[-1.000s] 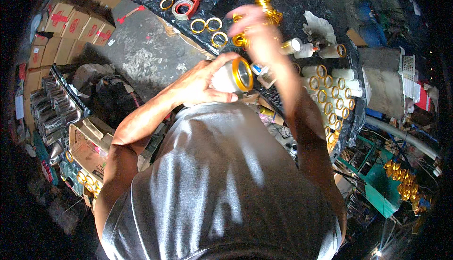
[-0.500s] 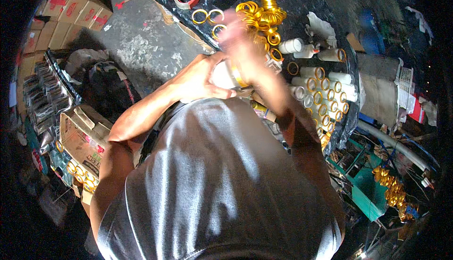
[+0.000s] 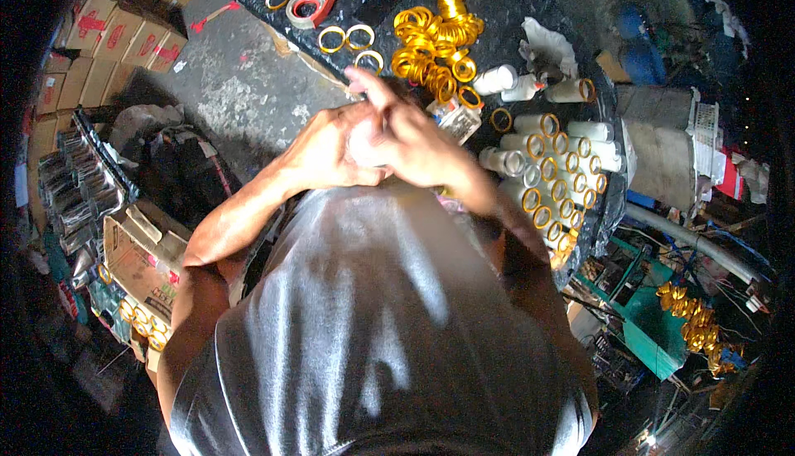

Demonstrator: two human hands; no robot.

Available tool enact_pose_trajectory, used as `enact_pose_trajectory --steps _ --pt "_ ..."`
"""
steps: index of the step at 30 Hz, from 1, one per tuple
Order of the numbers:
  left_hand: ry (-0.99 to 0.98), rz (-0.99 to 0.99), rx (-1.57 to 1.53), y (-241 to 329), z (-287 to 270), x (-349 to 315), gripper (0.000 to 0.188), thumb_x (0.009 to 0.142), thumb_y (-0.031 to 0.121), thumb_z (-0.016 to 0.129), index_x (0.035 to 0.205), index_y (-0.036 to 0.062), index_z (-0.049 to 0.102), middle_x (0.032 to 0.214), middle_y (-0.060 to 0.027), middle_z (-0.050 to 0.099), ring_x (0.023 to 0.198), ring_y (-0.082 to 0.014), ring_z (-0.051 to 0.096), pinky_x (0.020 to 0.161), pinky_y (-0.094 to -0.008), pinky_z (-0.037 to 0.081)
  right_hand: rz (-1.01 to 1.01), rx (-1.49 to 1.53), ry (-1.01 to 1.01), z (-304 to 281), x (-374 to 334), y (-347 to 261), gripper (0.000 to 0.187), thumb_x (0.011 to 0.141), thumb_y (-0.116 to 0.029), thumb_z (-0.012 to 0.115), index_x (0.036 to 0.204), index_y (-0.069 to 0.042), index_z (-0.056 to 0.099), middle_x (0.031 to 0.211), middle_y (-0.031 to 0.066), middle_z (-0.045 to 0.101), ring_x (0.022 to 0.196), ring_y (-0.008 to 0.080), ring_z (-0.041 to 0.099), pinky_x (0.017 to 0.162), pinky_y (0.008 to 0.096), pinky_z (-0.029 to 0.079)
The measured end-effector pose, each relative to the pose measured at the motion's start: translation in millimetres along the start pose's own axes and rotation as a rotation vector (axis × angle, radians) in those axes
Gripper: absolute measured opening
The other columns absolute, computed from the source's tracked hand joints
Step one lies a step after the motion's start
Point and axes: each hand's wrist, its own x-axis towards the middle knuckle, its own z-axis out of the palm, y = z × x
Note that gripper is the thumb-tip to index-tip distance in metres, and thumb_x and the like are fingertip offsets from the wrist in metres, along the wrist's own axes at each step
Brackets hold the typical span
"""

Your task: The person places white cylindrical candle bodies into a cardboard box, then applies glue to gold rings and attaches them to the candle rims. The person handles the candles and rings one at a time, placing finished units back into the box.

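My left hand (image 3: 325,154) is wrapped round a white cylinder (image 3: 364,143) in front of my chest, its fingers mostly hidden behind. My right hand (image 3: 418,143), slightly blurred, lies across the cylinder's end with its palm against it and its fingers stretched out past my left hand. Whether a gold ring is on this cylinder cannot be seen under my palm. Just beyond my hands a pile of gold rings (image 3: 431,46) lies on the dark-covered table. To the right lie several whitish cylinders (image 3: 538,170), many with gold rings on their ends.
A red tape dispenser (image 3: 313,9) and loose gold rings (image 3: 331,39) lie at the table's far left. White bottles (image 3: 497,81) lie right of the pile. Cardboard boxes (image 3: 116,33) are stacked at the left; an open carton (image 3: 145,253) stands nearer. A green machine (image 3: 654,323) stands at the right.
My right hand has come back from near the ring pile onto the cylinder's end. The gold ring seen on the cylinder is now covered. Both hands are slightly further left in view.
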Motion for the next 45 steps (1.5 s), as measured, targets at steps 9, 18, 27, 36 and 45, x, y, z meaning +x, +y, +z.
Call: enact_pose_trajectory --steps 9,18,27,36,45 --pt "0.043 0.027 0.149 19.6 14.5 27.3 0.063 0.064 0.03 0.086 0.115 0.0017 0.063 0.097 -0.0214 0.073 0.091 -0.0398 0.073 0.087 -0.0478 0.058 -0.088 0.206 0.197 -12.6 15.1 30.4 0.093 0.101 -0.075 0.032 0.152 0.002 0.041 0.143 0.0262 0.056 0.138 0.037 0.051 0.116 0.0449 0.039" --pt "0.417 -0.275 -0.616 17.5 1.2 50.9 0.071 0.092 0.023 0.079 0.149 0.001 0.044 0.142 -0.015 0.059 0.128 -0.0255 0.059 0.106 -0.0415 0.05 -0.088 0.65 0.309 38.7 -8.1 68.6 0.051 0.107 -0.029 0.051 0.15 -0.003 0.042 0.132 0.0087 0.062 0.113 0.018 0.064 0.096 0.0359 0.055" --pt "0.455 0.131 -0.715 29.2 27.4 31.9 0.09 0.082 0.011 0.082 0.157 -0.0001 0.034 0.14 -0.0135 0.057 0.123 -0.0227 0.058 0.102 -0.0355 0.049 -0.02 1.369 -0.088 14.0 -22.0 62.2 0.078 0.101 -0.064 0.044 0.139 0.004 0.049 0.115 0.0222 0.069 0.098 0.0352 0.073 0.085 0.0469 0.062" --pt "0.647 -0.203 -0.788 -13.6 47.8 0.9 0.05 0.083 0.027 0.067 0.123 -0.0011 0.056 0.102 -0.0096 0.067 0.085 -0.0185 0.067 0.075 -0.0319 0.058 0.157 0.512 0.134 35.1 -11.4 60.0 0.068 0.105 -0.063 0.044 0.118 0.002 0.063 0.091 0.0112 0.07 0.084 0.0193 0.067 0.074 0.0375 0.055" --pt "0.623 -0.259 -0.99 -22.5 16.4 -7.4 0.037 0.088 0.013 0.065 0.122 0.001 0.057 0.099 -0.0093 0.068 0.083 -0.0194 0.07 0.073 -0.0324 0.06 -0.237 -0.103 0.474 51.1 13.2 38.2 0.037 0.096 -0.03 0.069 0.118 0.001 0.069 0.103 0.022 0.065 0.085 0.0404 0.067 0.077 0.0491 0.056"
